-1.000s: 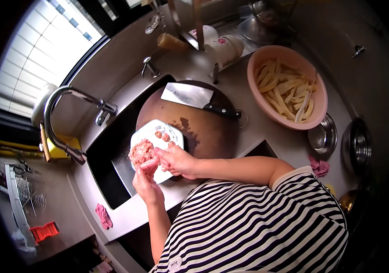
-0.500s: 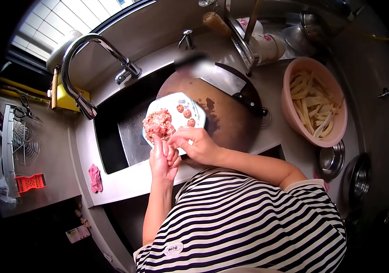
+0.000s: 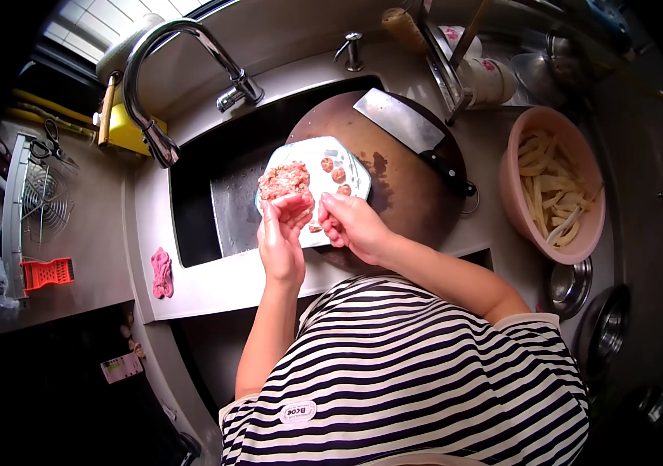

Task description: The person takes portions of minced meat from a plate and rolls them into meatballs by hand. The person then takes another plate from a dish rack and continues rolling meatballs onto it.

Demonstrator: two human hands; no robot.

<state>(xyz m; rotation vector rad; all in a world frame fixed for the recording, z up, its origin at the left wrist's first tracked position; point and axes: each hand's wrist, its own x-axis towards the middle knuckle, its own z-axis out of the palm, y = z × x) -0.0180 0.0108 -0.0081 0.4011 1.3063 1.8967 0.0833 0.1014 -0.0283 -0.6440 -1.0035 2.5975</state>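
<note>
A white plate (image 3: 314,154) with a patterned edge rests partly on the round chopping board. On its left side lies a heap of minced meat (image 3: 285,180); several small meatballs (image 3: 338,175) sit along the right. Another small bit of meat (image 3: 315,227) shows near the plate's front, between my hands. My left hand (image 3: 283,241) is over the plate's lower left edge, open, thumb apart and fingers slightly bent. At the lower right edge, my right hand (image 3: 355,225) has its fingers curled and thumb pressed in; whatever they may hold is hidden.
A cleaver (image 3: 401,124) lies on the round board (image 3: 417,206), which spans part of the sink (image 3: 192,202). The faucet (image 3: 133,85) arches at the left. A pink basin (image 3: 512,182) of pale strips stands right, near metal bowls (image 3: 570,287). A pink cloth (image 3: 161,272) lies front left.
My hands, which were together over the plate's front edge, have moved apart. My left fingers have opened from a curl. The small bit of meat at the front now shows. The view has shifted slightly.
</note>
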